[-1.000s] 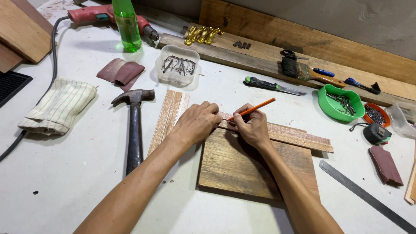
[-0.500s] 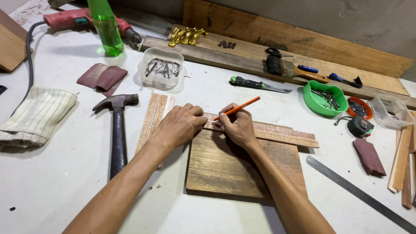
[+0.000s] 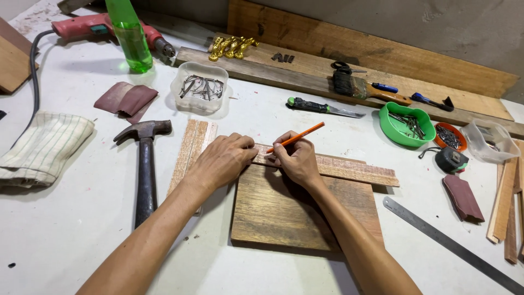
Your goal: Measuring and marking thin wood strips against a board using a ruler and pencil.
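Observation:
My left hand [image 3: 222, 162] presses flat on the left end of a thin reddish wooden strip [image 3: 349, 168]. The strip lies across the far edge of a dark square wooden board [image 3: 295, 216] on the white table. My right hand [image 3: 297, 161] grips an orange pencil [image 3: 303, 133], its tip down on the strip close to my left fingertips. Two more thin strips [image 3: 189, 152] lie side by side under my left wrist, left of the board.
A hammer [image 3: 144, 164] lies left of the strips, with a folded cloth [image 3: 43, 147] and sandpaper [image 3: 125, 100] beyond. A clear tub of nails [image 3: 200, 87], green bottle [image 3: 130, 36], red drill [image 3: 87, 26], utility knife [image 3: 322, 107], brush [image 3: 365, 89], green dish [image 3: 408, 125], tape measure [image 3: 452, 160] and steel ruler [image 3: 453, 246] surround the work.
The camera view has shifted slightly left and down. Both hands stay on the strip, the pencil still tilted up to the right.

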